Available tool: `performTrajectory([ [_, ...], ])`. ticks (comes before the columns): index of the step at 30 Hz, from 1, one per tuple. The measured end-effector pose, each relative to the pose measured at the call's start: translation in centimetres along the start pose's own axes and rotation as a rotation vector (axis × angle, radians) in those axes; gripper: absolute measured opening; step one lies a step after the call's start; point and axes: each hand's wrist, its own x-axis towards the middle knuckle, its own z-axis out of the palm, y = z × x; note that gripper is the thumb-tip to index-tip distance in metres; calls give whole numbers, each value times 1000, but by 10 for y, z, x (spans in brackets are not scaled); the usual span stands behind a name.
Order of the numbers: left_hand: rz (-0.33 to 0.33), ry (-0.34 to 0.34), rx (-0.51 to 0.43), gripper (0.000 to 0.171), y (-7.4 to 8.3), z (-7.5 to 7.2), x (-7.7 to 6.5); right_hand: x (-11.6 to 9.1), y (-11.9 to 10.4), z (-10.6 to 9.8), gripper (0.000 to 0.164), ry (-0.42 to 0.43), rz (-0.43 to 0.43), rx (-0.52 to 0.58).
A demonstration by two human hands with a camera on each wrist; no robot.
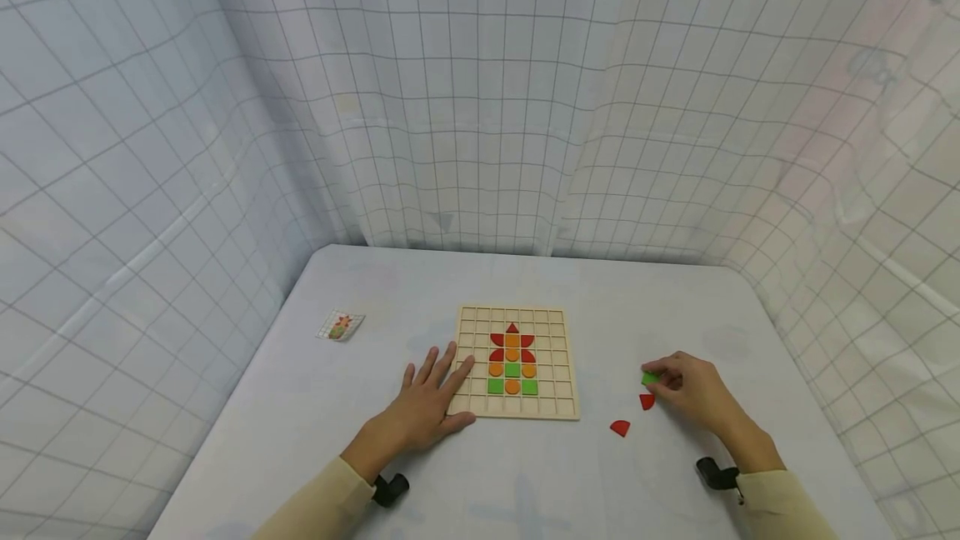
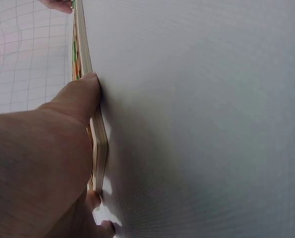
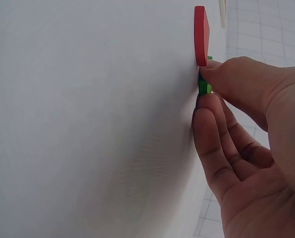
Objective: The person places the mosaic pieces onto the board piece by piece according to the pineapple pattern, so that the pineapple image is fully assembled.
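A wooden grid board lies on the table, with red, orange and green pieces set in its middle columns. Spread across the board's left edge and near corner is my left hand, its thumb along the front side. To the right of the board, my right hand pinches a green piece between thumb and fingertips, low over the table. One red quarter-circle piece lies just in front of those fingers. Another red quarter-circle piece lies nearer the board. In the right wrist view, a red piece shows beside the thumb.
A small card printed with a coloured grid figure lies at the table's left, beyond the left hand. White grid-patterned curtains enclose the table at the back and both sides. Dark devices sit at both wrists.
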Motion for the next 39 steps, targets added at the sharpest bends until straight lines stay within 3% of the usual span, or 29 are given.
performTrajectory([
  [9, 6, -1, 1, 94, 0, 1, 1, 1, -1, 4, 29, 25, -12, -17],
  [15, -40, -49, -5, 92, 17, -16, -2, 3, -10, 6, 29, 68, -83, 9],
  [19, -37, -42, 8, 92, 14, -12, -1, 8, -20, 8, 30, 78, -117, 11],
  [25, -48, -47, 4, 97, 9, -9, 0, 15, -40, 13, 32, 36, -129, 21],
  [32, -17, -13, 2, 96, -1, 1, 1, 20, -60, 26, 33, -9, -170, 40],
  [39, -68, -71, 26, 93, 18, -16, -1, 25, -75, 41, 29, -65, -216, 79],
])
